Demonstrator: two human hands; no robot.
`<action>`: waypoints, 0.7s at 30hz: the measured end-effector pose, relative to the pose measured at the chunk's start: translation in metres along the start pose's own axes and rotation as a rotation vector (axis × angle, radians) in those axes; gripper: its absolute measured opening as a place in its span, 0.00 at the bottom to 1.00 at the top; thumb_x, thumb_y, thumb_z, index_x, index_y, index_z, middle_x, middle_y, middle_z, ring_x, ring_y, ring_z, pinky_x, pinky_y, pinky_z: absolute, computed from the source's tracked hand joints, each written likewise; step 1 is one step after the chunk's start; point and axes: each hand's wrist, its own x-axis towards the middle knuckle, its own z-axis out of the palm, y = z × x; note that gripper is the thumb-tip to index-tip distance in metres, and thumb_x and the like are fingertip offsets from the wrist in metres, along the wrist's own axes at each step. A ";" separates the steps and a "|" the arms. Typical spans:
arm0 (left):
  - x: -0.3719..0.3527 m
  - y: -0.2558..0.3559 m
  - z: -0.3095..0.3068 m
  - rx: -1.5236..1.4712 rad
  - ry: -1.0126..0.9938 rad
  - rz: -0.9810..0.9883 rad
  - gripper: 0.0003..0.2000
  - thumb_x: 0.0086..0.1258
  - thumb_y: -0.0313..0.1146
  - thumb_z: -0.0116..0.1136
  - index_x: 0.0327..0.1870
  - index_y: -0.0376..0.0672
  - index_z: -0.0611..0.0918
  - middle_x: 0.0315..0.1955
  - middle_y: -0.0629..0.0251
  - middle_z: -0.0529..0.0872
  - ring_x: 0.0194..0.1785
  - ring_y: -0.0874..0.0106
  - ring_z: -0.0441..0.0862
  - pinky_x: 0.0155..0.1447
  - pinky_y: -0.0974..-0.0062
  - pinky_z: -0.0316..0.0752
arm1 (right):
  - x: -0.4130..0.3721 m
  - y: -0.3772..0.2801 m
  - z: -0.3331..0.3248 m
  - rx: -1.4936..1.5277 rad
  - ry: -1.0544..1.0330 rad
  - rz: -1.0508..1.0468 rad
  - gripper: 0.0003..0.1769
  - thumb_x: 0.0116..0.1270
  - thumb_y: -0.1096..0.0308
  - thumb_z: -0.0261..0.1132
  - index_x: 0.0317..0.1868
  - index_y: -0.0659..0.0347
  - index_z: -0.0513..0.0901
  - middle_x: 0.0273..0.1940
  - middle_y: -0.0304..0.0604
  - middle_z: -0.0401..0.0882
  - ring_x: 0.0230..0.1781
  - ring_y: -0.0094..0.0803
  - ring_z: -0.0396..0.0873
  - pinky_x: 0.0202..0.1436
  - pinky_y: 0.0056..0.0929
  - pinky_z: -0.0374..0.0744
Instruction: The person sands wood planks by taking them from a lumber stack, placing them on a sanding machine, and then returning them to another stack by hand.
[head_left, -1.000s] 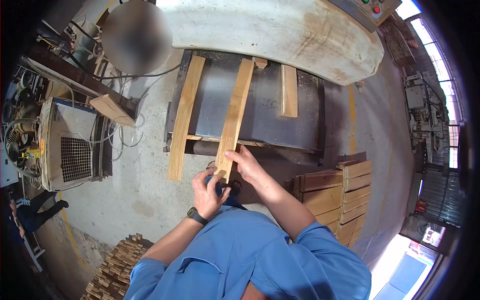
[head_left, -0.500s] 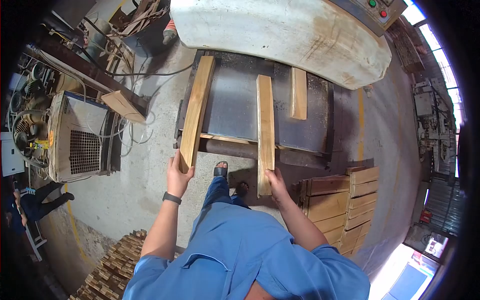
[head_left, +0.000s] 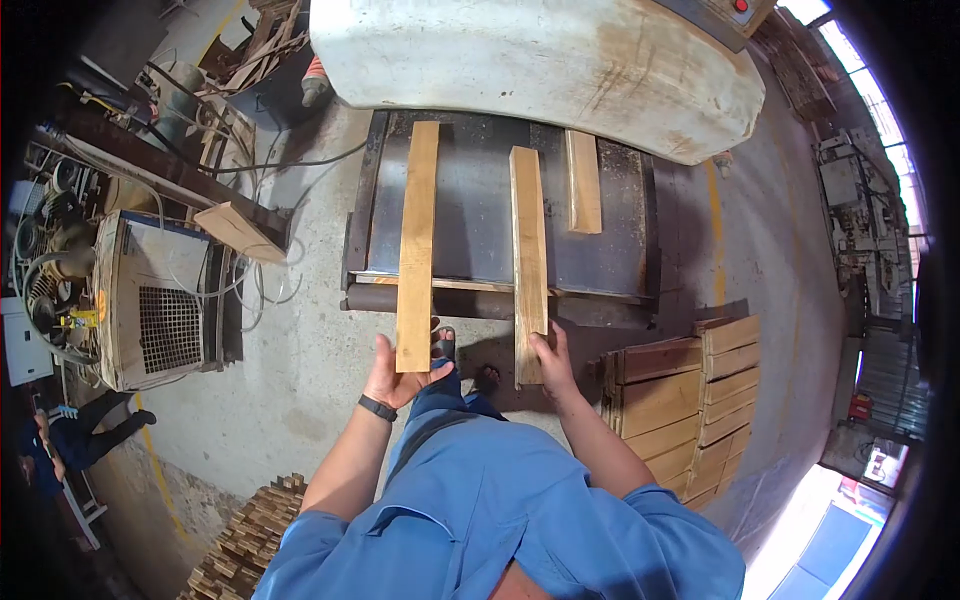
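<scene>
My left hand point(head_left: 397, 372) holds the near end of a wooden plank point(head_left: 418, 230) from below, its thumb up along the left side and some fingers hidden under the wood. The plank's far part rests over the dark metal machine bed point(head_left: 470, 210). To the right, my right hand point(head_left: 553, 362) grips the near end of a second wooden plank point(head_left: 530, 235), thumb on top. That plank also reaches over the bed, roughly parallel to the first. A third, shorter-looking wooden piece point(head_left: 584, 190) lies on the bed, its far end hidden by the white machine cover point(head_left: 540, 70).
Boards are stacked point(head_left: 655, 400) at my right, and many wood pieces are piled point(head_left: 245, 535) at the lower left. A caged machine box point(head_left: 165, 300) with hoses stands left. Another person point(head_left: 85, 430) is at the far left. A roller point(head_left: 390, 298) edges the bed.
The left plank's near end has swung right and its broad face now turns up. My left hand has moved right with it, palm turning upward. The right plank has barely moved.
</scene>
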 end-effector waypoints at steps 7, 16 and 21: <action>0.041 -0.002 -0.020 0.832 0.414 0.232 0.31 0.72 0.39 0.71 0.72 0.35 0.73 0.43 0.62 0.88 0.44 0.75 0.85 0.50 0.76 0.79 | 0.045 -0.021 0.019 -0.621 0.152 -0.205 0.40 0.69 0.53 0.73 0.73 0.65 0.69 0.62 0.57 0.70 0.64 0.50 0.73 0.68 0.40 0.73; 0.044 0.007 0.045 2.285 0.173 0.486 0.55 0.46 0.38 0.85 0.79 0.43 0.64 0.74 0.45 0.61 0.73 0.41 0.63 0.76 0.50 0.65 | 0.001 -0.093 -0.005 -1.492 -0.287 -0.677 0.55 0.50 0.56 0.83 0.77 0.57 0.65 0.79 0.51 0.55 0.82 0.58 0.49 0.82 0.61 0.52; 0.078 0.024 0.030 2.406 0.064 0.660 0.49 0.43 0.30 0.82 0.75 0.43 0.71 0.70 0.47 0.68 0.71 0.45 0.67 0.74 0.53 0.69 | 0.031 -0.125 -0.004 -1.452 -0.184 -0.763 0.56 0.45 0.50 0.84 0.76 0.52 0.71 0.82 0.54 0.49 0.84 0.64 0.42 0.83 0.68 0.43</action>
